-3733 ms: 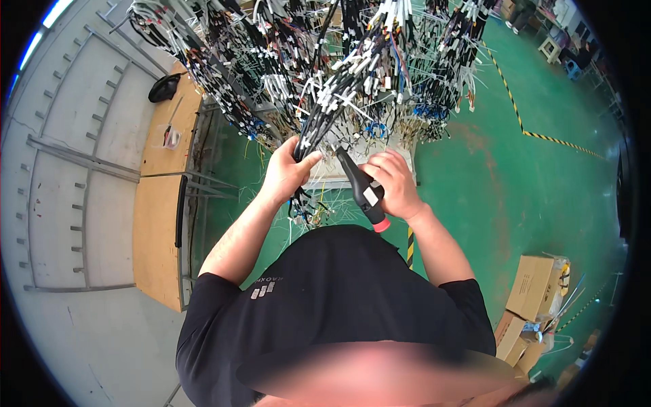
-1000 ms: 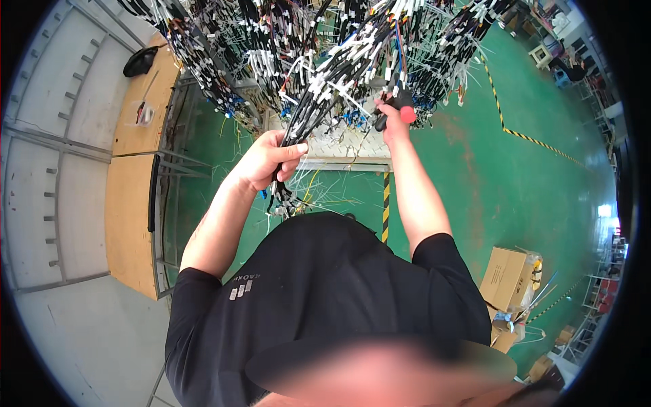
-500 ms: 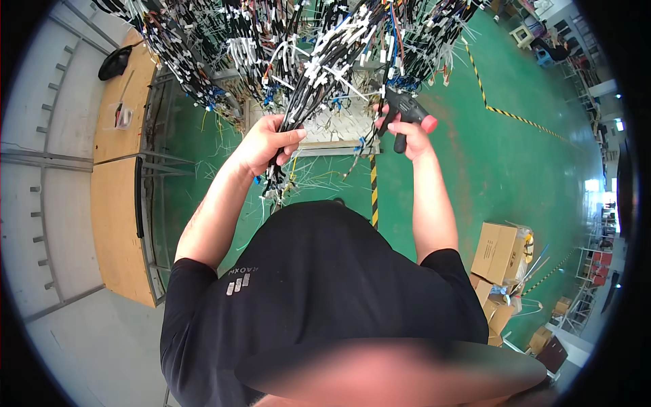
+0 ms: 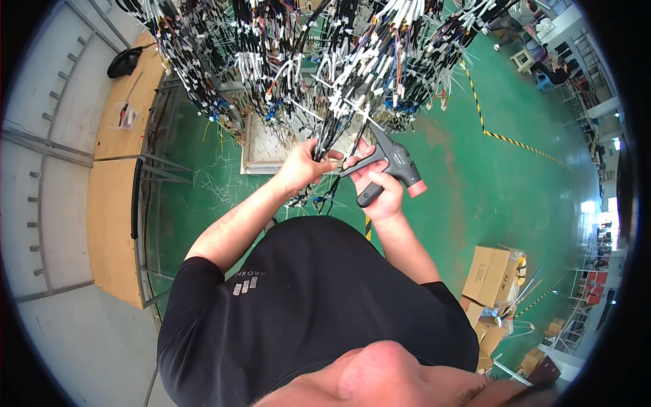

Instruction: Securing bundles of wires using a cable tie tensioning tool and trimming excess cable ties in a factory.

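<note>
My left hand is closed around the lower part of a hanging wire harness, a thick bundle of black wires with white connectors and white cable ties. The wire ends hang below my fist. Just to the right, my right hand grips a dark grey cable tie gun with a pinkish-red end knob, its fingers around the handle and trigger. The gun's nose points up and left towards the harness, near a white cable tie. Whether the nose touches the tie I cannot tell.
More wire harnesses hang in dense rows ahead, over a pale tray. A wooden bench runs along the left. Cut tie ends lie on the green floor. Cardboard boxes stand at the right; people sit far right.
My left hand has moved right and slightly down with the harness. My right hand has come left and nearer with the cable tie gun, so both hands are now close together.
</note>
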`<state>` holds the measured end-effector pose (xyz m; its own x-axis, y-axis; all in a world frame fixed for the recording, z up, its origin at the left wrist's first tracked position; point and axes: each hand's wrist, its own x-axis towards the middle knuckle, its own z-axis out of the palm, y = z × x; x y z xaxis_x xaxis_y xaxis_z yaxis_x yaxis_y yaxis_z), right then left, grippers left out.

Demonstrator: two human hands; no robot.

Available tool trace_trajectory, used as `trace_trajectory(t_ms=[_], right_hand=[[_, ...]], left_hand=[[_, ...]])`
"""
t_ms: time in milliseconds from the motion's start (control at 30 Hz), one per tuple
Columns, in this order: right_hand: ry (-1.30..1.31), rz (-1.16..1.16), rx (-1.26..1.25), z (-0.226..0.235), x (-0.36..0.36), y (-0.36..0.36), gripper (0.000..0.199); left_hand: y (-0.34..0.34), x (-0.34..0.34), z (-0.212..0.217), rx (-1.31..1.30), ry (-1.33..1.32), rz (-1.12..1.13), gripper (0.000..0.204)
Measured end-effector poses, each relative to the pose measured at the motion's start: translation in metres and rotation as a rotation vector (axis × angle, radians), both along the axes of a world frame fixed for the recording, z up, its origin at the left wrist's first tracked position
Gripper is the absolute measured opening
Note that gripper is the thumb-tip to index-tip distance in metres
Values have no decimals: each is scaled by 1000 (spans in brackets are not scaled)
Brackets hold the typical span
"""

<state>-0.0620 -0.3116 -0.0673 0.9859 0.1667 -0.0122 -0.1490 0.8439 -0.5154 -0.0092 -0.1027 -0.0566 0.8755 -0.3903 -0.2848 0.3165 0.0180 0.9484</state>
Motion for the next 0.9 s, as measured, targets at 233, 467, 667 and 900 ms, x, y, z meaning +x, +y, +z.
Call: trace_trajectory(t_ms=[233,467,667,900], right_hand=[[18,-55,26,11,-7,16,48],[44,-52,58,8,-10,18,52],[-129,-275,-305,1,-8,6,68],[-388,-89,-773,-22,-7,-54,60]], left_hand=[[-12,1,-13,293,-178,43,37],[-28,-12,-13,484,-473,164,37],[-4,-8,-13,253,-145,250,21],[58,15,20,-58,100,31,9]])
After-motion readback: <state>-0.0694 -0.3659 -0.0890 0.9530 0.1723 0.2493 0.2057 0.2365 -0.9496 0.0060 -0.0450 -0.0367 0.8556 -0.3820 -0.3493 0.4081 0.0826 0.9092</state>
